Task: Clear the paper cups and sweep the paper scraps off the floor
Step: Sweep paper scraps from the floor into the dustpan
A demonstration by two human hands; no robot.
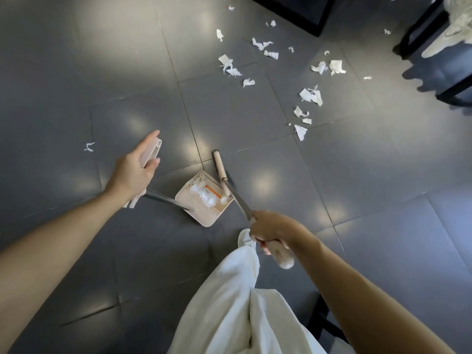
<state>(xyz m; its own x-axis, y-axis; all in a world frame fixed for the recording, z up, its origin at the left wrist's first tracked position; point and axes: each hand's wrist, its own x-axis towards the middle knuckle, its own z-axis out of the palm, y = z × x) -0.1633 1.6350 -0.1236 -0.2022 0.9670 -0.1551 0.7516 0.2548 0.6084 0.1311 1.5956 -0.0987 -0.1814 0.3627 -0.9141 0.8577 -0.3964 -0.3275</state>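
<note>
Left hand: your left hand [135, 172] holds the top grip of the dustpan [215, 215], fingers laid long on it and the thumb closing from the side. The hold looks light, enough to steer and tilt the pan while you stand.
Right hand: your right hand [268, 232] is fisted round the upper shaft of the broom [221, 172]. The beige end of the handle sticks out behind the fist.
Dustpan: it sits on the floor [76, 72] between your hands and a little ahead of them. Its open side appears to face the broom head.
Pan load: a small white clump [201, 191] lies inside the pan.
Broom head: it lies along the pan's far edge, ahead of the right hand. Touching or just beside, you cannot tell. Judged reason: scraps get pushed over the lip there, and the head blocks the load from sliding out.
Paper scraps [310, 95]: the main scatter lies well ahead of your right hand, well apart from the pan.
Stray scrap [89, 146]: one piece lies alone just beyond your left hand, to its outer side.
Paper cups: none in view.
Furniture: dark legs [410, 37] stand past the scatter, with a few scraps near them.
Progress (judged): sweeping is begun and most litter is left.
Next (judged): bring the pan nearer the scatter, since it is too far off for one stroke.
Risk (judged): light paper may flutter off the bristles, and pieces by the legs are awkward to reach.
</note>
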